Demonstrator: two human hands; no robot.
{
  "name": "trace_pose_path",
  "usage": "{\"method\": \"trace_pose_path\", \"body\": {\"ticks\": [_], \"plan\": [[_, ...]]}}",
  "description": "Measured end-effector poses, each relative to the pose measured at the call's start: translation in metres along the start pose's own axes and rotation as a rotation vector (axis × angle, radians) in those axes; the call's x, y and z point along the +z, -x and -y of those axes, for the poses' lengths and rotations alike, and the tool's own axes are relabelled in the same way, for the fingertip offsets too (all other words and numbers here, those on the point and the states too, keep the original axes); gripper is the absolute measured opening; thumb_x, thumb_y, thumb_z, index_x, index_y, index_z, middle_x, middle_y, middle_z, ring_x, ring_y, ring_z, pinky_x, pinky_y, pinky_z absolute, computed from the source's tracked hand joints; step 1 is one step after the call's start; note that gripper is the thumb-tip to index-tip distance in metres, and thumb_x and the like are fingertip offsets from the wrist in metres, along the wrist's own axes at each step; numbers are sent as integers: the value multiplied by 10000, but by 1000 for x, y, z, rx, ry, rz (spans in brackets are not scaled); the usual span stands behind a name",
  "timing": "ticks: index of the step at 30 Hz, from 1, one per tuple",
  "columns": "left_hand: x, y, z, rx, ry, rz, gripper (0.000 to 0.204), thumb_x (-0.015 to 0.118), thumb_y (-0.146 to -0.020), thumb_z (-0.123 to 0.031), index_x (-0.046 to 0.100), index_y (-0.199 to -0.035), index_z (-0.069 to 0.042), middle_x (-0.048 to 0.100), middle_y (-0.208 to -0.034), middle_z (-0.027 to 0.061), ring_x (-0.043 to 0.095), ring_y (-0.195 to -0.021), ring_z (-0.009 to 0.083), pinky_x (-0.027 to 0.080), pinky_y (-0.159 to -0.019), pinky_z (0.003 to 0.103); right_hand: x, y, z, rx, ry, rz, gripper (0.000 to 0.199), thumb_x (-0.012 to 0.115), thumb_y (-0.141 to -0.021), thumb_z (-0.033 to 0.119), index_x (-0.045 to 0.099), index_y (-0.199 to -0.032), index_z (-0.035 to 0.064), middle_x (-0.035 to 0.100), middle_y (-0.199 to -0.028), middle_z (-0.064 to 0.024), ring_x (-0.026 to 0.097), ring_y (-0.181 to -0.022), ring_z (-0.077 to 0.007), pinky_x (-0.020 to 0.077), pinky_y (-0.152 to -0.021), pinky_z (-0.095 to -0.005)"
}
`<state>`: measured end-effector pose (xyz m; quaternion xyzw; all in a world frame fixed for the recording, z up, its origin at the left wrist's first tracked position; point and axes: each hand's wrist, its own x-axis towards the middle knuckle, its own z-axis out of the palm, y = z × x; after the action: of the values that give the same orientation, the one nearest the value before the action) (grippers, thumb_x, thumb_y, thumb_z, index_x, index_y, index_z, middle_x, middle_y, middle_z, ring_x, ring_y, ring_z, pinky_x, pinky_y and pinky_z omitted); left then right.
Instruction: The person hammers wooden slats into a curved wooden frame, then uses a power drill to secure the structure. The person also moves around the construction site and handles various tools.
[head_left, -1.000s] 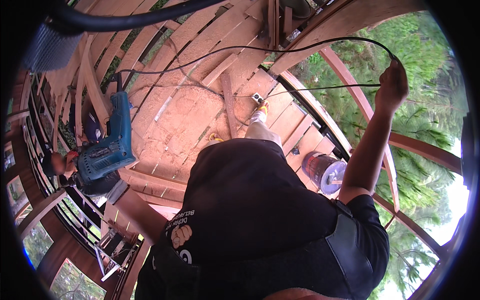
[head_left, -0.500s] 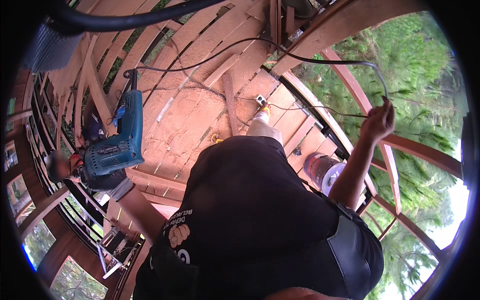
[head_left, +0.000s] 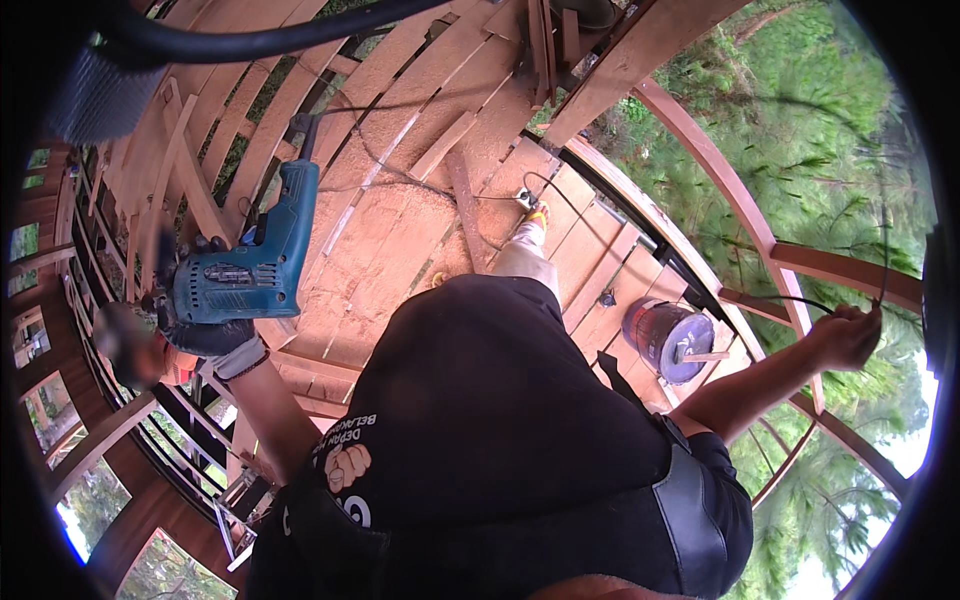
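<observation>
In my gloved left hand [head_left: 210,338] is a teal corded power drill [head_left: 240,285]. My fingers are closed around its front end at the left; what lies beyond there is blurred. The drill's handle points away from me, and a black cord leaves its end. My bare right hand [head_left: 848,335] is raised far out to the right, beyond the railing, closed on a black cable [head_left: 790,298]. Part of this cable hangs above that hand, smeared by motion. On the floor by my foot sits a small white power socket [head_left: 527,198] with cords running to it.
A dark bucket [head_left: 668,340] with a stick across its lid stands right of me. Wooden planks [head_left: 390,225] dusted with sawdust form the floor, with gaps at the upper left. Loose boards [head_left: 466,205] lie ahead. A curved wooden railing [head_left: 720,185] borders the right, with trees outside.
My right hand has moved outward to the right and slightly nearer, pulling the cable along; its wide loop has swung right. The drill has shifted a little to the right.
</observation>
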<state>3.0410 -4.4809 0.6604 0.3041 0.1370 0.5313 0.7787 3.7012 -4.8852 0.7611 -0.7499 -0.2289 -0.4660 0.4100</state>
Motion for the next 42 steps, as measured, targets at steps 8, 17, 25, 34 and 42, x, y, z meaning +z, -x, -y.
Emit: {"method": "trace_pose_path", "body": {"ticks": [8, 17, 25, 34, 42], "plan": [[-11, 41, -37, 482, -92, -100, 542, 523, -940, -388, 575, -1346, -31, 637, -1269, 210, 579, -1226, 396, 420, -1097, 585, 30, 16, 95, 195, -478, 177, 202, 602, -1002, 85, 686, -1041, -94, 561, -706, -33, 412, -543, -97, 298, -467, -245], [-11, 265, -160, 984, -471, -720, 667, 443, -906, -467, 609, -1331, 19, 584, -1373, 264, 543, -1276, 493, 340, -1145, 665, 82, -17, 182, 77, -1126, 547, 321, 547, -919, 30, 629, -1173, -150, 658, -976, -156, 541, -727, -164, 429, -646, -269], [-18, 314, -150, 953, -325, -597, 659, 456, -914, -477, 607, -1337, 4, 596, -1377, 216, 520, -1315, 453, 318, -1169, 648, 133, -4, 303, -279, -823, 292, 237, 520, -893, 25, 669, -896, -159, 718, -1027, -228, 584, -688, -188, 446, -560, -267], [-71, 294, -158, 925, -259, -511, 703, 441, -954, -482, 536, -1381, 67, 568, -1403, 242, 489, -1336, 471, 315, -1183, 614, 185, 16, 380, 249, -778, 472, 343, 594, -980, 239, 721, -1095, -58, 734, -910, -127, 617, -699, -117, 452, -562, -236], [-138, 178, -173, 955, -208, -1251, 600, 482, -976, -466, 561, -1358, -10, 570, -1386, 248, 530, -1263, 513, 390, -1096, 669, 296, 31, 423, 134, -723, 300, 341, 602, -1001, 269, 736, -1085, -34, 745, -991, -87, 672, -757, -152, 544, -634, -271]]}}
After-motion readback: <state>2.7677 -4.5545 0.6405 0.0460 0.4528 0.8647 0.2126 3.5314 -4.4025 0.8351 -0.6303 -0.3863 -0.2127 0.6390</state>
